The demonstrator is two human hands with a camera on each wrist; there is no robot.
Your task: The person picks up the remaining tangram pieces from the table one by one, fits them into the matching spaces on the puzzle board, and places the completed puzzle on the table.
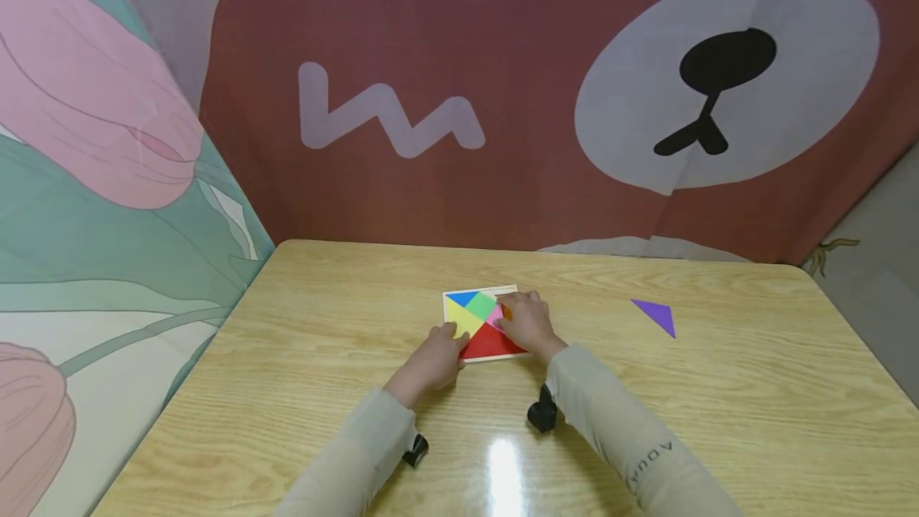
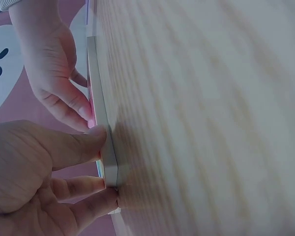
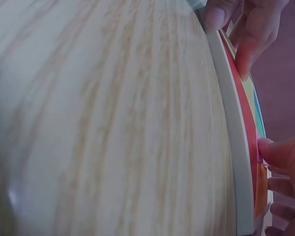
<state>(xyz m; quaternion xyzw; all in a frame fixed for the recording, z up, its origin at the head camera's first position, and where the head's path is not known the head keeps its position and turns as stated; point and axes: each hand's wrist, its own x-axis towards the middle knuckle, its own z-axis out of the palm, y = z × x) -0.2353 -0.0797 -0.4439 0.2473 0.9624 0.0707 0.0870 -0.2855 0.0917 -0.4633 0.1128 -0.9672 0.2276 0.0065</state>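
Note:
A tangram board (image 1: 492,358) with a white frame lies on the table, holding yellow (image 1: 459,316), red (image 1: 491,344), blue (image 1: 460,297), green (image 1: 481,305) and pink (image 1: 495,315) pieces. My left hand (image 1: 436,356) grips its near left corner, thumb along the front edge, as the left wrist view shows. Over the board's right side, my right hand (image 1: 530,322) holds an orange piece (image 3: 261,189) between thumb and fingers. Its thumb touches the pink piece. The right fingers partly hide the orange piece and the board's far right part. A purple triangle (image 1: 659,314) lies apart, to the right.
The wooden table (image 1: 323,309) reaches back to a wall cloth (image 1: 517,198) with a bear's face. A flower-patterned cloth (image 1: 143,262) hangs at the left. Black wrist devices (image 1: 543,412) sit beneath both sleeves, close to the tabletop.

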